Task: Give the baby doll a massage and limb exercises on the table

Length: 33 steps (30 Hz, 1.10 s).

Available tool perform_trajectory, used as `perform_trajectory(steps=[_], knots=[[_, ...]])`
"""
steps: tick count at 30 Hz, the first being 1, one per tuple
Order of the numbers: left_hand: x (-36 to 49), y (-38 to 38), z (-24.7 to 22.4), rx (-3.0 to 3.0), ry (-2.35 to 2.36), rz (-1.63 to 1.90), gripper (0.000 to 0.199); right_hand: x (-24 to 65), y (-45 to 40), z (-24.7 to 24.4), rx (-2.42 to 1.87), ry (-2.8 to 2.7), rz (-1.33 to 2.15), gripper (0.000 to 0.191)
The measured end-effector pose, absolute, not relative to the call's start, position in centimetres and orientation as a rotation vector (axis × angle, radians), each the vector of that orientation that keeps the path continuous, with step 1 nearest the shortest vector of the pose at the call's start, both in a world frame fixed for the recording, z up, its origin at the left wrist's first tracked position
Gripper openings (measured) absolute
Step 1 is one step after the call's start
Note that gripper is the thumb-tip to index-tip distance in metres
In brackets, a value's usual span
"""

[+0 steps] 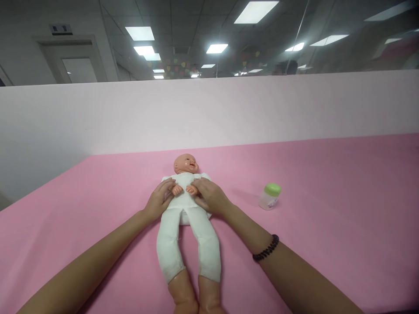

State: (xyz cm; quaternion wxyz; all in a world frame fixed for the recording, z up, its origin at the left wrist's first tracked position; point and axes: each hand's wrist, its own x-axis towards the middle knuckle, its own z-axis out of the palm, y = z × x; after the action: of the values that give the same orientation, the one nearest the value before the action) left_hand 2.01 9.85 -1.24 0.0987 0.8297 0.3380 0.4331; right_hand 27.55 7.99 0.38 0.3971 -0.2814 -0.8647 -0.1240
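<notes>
A baby doll (185, 192) with a white cloth body lies on its back, its head at the far end and its bare plastic feet towards me. My left hand (161, 197) is closed round the doll's arm on the left side. On the other side, my right hand (212, 196) grips the doll's other arm, thumb low near the waist. Both small plastic doll hands rest over the chest, between my fingers. Parts of the doll's sleeves are hidden under my hands. A coiled black band (266, 248) circles my right forearm.
A small clear jar (269, 197) with a green lid stands right of the doll. Pink cloth (327, 209) covers the surface. A white low wall (209, 113) runs along the back, with glass above it and a door (78, 67) at the upper left.
</notes>
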Motion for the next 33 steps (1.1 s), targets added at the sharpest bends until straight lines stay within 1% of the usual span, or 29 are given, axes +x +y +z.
perform_trajectory(steps=[4,6,10,12,13,15,16,19,20,26,28,30,31,33], knots=[[2.0,9.7,-1.3,2.371,1.034,1.307,0.030,27.4,8.0,0.2,-0.699,-2.112,-0.326,0.026],[2.4,9.8,-1.4,2.209,1.079,1.397,0.031,27.3,8.1,0.1,-0.743,-1.976,-0.232,0.025],[2.4,11.0,-1.4,1.601,1.057,1.765,0.033,28.1,9.1,0.5,-0.928,-1.399,0.144,0.025],[1.5,12.2,-1.3,1.200,1.127,1.867,0.033,29.3,10.1,0.7,-1.023,-1.043,0.266,0.026],[0.7,12.9,-1.2,1.014,1.178,1.869,0.028,30.1,10.6,0.7,-1.076,-0.874,0.315,0.025],[-1.0,14.0,-1.1,0.726,1.204,1.828,0.011,31.9,11.8,0.4,-1.178,-0.548,0.444,0.019],[-1.8,14.4,-1.1,0.622,1.175,1.807,0.011,32.8,12.3,0.2,-1.214,-0.405,0.519,0.015],[-3.3,15.2,-1.2,0.459,1.080,1.776,0.024,34.8,13.4,-0.7,-1.273,-0.136,0.680,0.003],[-3.4,15.2,-1.3,0.437,1.072,1.778,0.025,35.1,13.6,-1.0,-1.277,-0.107,0.702,0.001],[-2.9,15.1,-1.6,0.457,1.147,1.793,0.019,35.3,13.9,-0.9,-1.258,-0.129,0.714,0.006],[-2.6,15.0,-1.7,0.545,1.216,1.823,0.014,35.0,13.7,-0.3,-1.245,-0.188,0.677,0.009],[-2.1,14.7,-1.5,0.716,1.267,1.911,0.003,34.3,13.1,0.5,-1.197,-0.338,0.572,0.008],[-1.6,14.3,-1.4,0.848,1.255,1.968,0.006,33.7,12.7,0.9,-1.154,-0.448,0.504,0.009],[-0.3,13.2,-1.1,1.189,1.137,2.036,0.020,32.2,11.6,1.6,-1.043,-0.708,0.364,0.020]])
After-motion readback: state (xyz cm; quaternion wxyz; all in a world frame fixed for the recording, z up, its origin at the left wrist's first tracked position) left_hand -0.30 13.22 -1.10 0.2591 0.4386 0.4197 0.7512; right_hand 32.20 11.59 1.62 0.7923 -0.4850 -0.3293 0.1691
